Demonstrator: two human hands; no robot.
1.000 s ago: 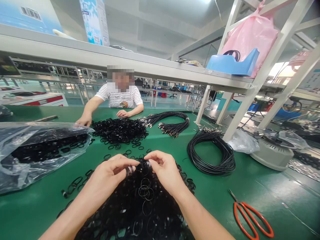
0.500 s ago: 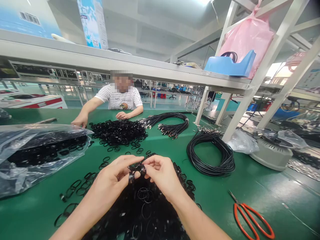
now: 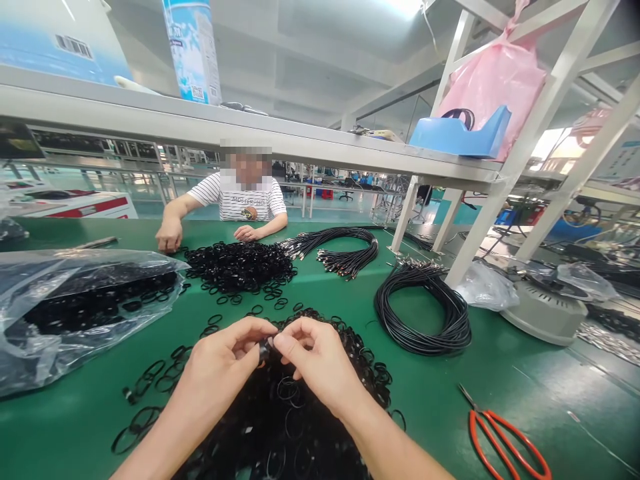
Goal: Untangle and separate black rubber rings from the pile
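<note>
Over a large pile of black rings (image 3: pixel 280 427), both hands meet with their fingertips almost touching. My left hand (image 3: pixel 223 357) is closed, its thumb and fingers pinching a small black ring (image 3: pixel 263 349). My right hand (image 3: pixel 320 360) is closed too, thumb against forefinger at the edge of the same dark piece. The fingers partly cover what lies between them, so its exact shape is hard to make out. Loose rings (image 3: pixel 135 430) are scattered to the left of my left forearm.
Across the green table (image 3: pixel 500 360) a person (image 3: pixel 245 200) reaches toward a second ring pile (image 3: pixel 240 263). A clear bag (image 3: pixel 100 353) of black parts lies left. Cable bundles (image 3: pixel 423 333) and orange-handled scissors (image 3: pixel 505 440) lie right. A shelf (image 3: pixel 310 150) crosses above.
My fingertips have drawn closer together, and the ring pieces between them show less. The person across has lifted the hand at the bag slightly and moved it right.
</note>
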